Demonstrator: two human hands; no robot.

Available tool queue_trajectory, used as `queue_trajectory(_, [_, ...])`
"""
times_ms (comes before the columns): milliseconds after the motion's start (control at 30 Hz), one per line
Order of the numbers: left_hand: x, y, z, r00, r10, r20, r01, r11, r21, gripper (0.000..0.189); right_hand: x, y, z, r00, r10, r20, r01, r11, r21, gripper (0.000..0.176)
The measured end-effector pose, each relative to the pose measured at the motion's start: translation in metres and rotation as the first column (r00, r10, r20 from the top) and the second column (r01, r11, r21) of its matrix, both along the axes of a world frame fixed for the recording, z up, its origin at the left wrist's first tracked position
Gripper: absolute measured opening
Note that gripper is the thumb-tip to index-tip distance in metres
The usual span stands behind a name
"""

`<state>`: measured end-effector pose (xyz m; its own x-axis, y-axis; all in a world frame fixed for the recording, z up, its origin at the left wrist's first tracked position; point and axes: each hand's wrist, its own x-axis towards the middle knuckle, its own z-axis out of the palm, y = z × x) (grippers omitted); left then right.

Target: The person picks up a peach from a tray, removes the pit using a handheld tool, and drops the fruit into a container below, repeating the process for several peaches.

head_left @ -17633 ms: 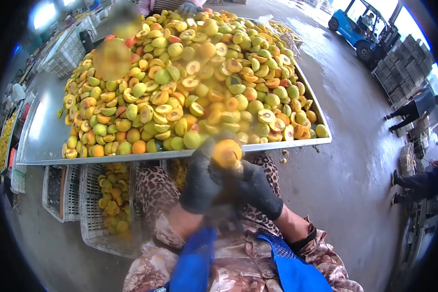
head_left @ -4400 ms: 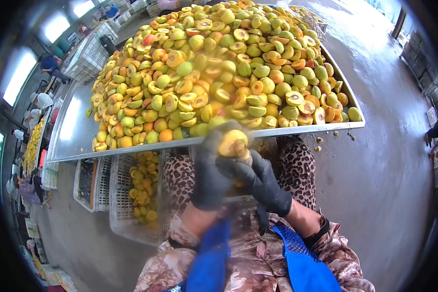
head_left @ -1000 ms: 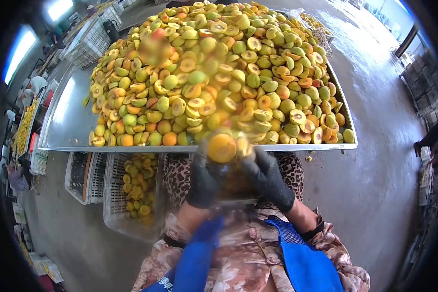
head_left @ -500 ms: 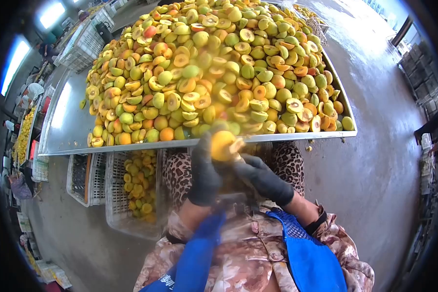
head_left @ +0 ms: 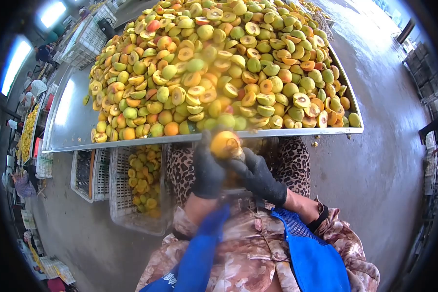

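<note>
Fruit (head_left: 225, 144), round and orange-yellow, held up close in front of the body, just below the near rim of the worktop (head_left: 68, 121). Left hand (head_left: 207, 168), in a dark glove, clenched around its left side and underside. Right hand (head_left: 260, 175), gloved too, closed against its right side, fingers pressed to the skin; cannot tell whether anything else sits in that palm. Beyond, on the metal worktop, a tall heap (head_left: 219, 63) of green, yellow and orange pieces, many halved with the pit hollow showing. Under the worktop to the left, a white crate (head_left: 119, 204) partly filled with more. Blue apron (head_left: 306, 253) over the lap, grey floor (head_left: 374, 185) to the right.
</note>
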<state>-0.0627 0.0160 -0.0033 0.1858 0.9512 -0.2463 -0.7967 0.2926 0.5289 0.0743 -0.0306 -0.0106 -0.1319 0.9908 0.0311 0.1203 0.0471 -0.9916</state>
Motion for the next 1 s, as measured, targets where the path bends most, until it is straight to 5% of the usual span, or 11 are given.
queue_trajectory(233, [0.010,-0.004,0.033,0.999,0.019,-0.031,-0.021,0.999,-0.046,0.051,-0.002,-0.014,0.011,0.999,-0.019,0.026,0.015,0.990,0.143,0.035])
queue_trajectory(433, [0.012,0.000,0.031,0.993,0.080,-0.084,-0.082,0.997,-0.014,0.051,-0.001,-0.011,0.017,1.000,0.010,0.005,-0.010,0.989,0.146,0.034])
queue_trajectory(533, [0.010,0.002,0.032,0.998,0.055,0.031,-0.055,0.998,0.011,0.043,0.000,-0.012,0.011,0.994,0.087,-0.062,-0.084,0.996,0.040,0.038])
queue_trajectory(733, [0.023,0.002,0.042,0.979,0.117,-0.165,-0.106,0.992,0.075,0.047,0.008,-0.007,0.000,0.991,0.122,-0.050,-0.120,0.991,0.054,0.048])
queue_trajectory(833, [0.024,0.004,0.036,0.948,0.111,-0.299,-0.068,0.986,0.150,0.049,0.008,-0.002,-0.017,0.997,0.058,-0.044,-0.048,0.978,0.204,0.049])
queue_trajectory(1000, [0.027,0.005,0.033,0.938,0.141,-0.316,-0.037,0.949,0.314,0.049,0.035,0.021,-0.010,0.966,0.046,0.254,-0.093,0.980,0.175,0.049])
